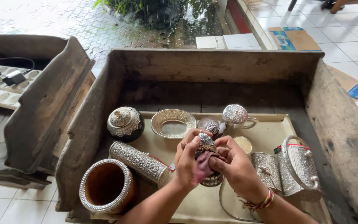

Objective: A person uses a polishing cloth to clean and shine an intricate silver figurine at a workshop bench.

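Over a cream tray (270,128) in a big old wooden box (212,66), my left hand (187,161) grips a small ornate silver piece (206,143). My right hand (237,166), with a beaded bracelet on the wrist, presses a pink cloth (204,166) against that piece. Below the hands sits a small silver openwork base (212,180), partly hidden.
Silverware fills the tray: a lidded dark jar (125,123), an oval embossed bowl (173,122), a lidded cup with handle (237,115), an embossed cylinder (139,161), a round basket with silver rim (106,186), and two silver handbags (299,170). A power strip (5,85) lies left.
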